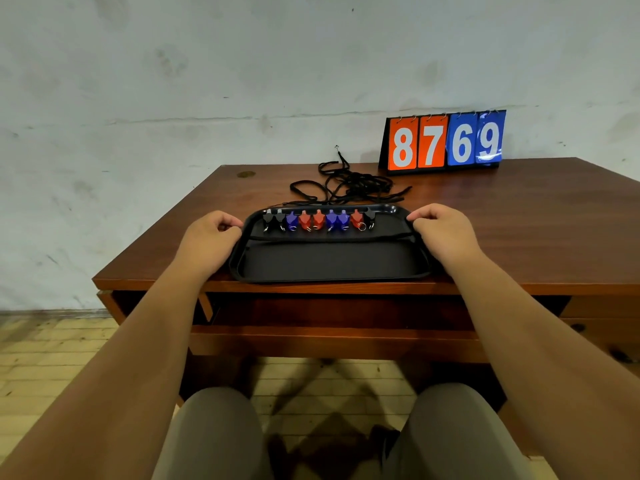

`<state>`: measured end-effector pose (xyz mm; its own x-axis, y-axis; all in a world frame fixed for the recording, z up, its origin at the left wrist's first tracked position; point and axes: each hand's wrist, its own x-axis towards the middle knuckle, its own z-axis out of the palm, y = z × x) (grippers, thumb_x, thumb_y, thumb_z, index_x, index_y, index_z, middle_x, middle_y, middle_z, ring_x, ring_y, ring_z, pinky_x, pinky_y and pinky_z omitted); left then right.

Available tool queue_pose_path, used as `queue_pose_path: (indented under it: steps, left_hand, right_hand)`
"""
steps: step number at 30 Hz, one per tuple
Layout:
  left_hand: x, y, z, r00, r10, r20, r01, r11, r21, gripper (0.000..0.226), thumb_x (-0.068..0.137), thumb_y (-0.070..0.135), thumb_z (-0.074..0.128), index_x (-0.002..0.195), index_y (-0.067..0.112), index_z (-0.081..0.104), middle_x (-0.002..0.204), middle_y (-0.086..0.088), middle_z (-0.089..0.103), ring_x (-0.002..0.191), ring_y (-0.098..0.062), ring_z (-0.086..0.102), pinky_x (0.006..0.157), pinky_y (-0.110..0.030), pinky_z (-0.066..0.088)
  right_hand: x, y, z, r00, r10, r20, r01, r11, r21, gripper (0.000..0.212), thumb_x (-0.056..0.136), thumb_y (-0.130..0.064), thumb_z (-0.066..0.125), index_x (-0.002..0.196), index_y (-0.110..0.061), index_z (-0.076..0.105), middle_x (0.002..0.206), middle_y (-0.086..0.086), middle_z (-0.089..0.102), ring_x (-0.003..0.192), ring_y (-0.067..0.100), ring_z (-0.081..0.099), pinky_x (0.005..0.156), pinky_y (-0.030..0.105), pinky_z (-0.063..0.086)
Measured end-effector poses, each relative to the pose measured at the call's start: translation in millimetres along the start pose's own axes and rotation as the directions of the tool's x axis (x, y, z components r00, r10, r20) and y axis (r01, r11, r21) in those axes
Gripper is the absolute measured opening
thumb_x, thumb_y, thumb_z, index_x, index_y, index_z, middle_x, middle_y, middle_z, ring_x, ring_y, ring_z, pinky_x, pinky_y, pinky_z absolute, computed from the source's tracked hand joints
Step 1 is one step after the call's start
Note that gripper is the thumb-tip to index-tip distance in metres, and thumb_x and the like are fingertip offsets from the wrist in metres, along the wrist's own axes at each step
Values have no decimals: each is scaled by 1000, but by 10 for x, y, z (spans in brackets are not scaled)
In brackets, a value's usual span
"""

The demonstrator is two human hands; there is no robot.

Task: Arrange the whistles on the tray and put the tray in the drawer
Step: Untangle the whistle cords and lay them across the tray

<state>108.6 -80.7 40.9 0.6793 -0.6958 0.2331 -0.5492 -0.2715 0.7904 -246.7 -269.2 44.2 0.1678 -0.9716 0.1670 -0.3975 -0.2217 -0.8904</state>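
Pinching tray (329, 266) at nine o'clock with left grip (211, 235), at three with right grip (441, 228): likely for a flat lift, no tipping whistles (318, 220), toward drawer (332, 337) at six.

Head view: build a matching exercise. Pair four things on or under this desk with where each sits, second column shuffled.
Things
1. whistles
2. black cords
3. scoreboard
4. drawer

Places
A. pulled open under the tabletop
B. standing at the tabletop's far edge, near the wall
C. in a row along the far side of the tray
D. tangled loose on the tabletop behind the tray

Pairs: 1-C, 2-D, 3-B, 4-A.
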Motion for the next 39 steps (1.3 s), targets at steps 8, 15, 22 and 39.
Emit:
queue_pose_path:
  steps: [8,15,22,39]
  left_hand:
    - [44,-51,7,999,38,22,-38,999,16,7,101,28,69,104,31,74,106,6,74,97,-16,70,75,-29,53]
    - [80,-72,71,997,80,0,-80,992,102,7,102,25,69,106,28,73,107,8,71,100,-15,67,81,-30,50]
    - [140,-76,91,998,70,-5,-69,991,119,7,103,23,70,108,26,73,106,6,72,99,-14,67,82,-29,49]
    - [609,457,8,998,45,41,-50,989,136,19,103,26,58,115,31,72,114,8,70,92,-18,67,83,-38,57]
  right_hand:
    - [-9,-19,-1,1000,18,-12,-18,1000,-13,27,101,-15,57,104,-30,80,102,-6,73,82,13,64,71,32,54]
    - [19,4,34,1000,10,-17,-10,999,-41,30,97,-14,54,98,-31,78,92,1,73,74,19,60,67,34,50]
    - [51,-3,66,1000,-9,-3,9,995,-98,30,101,-14,52,99,-29,78,90,1,72,71,18,60,61,31,48]
    - [626,-400,-17,980,173,97,-170,985,-43,35,102,-33,57,123,-9,73,130,17,69,110,29,64,84,40,52]
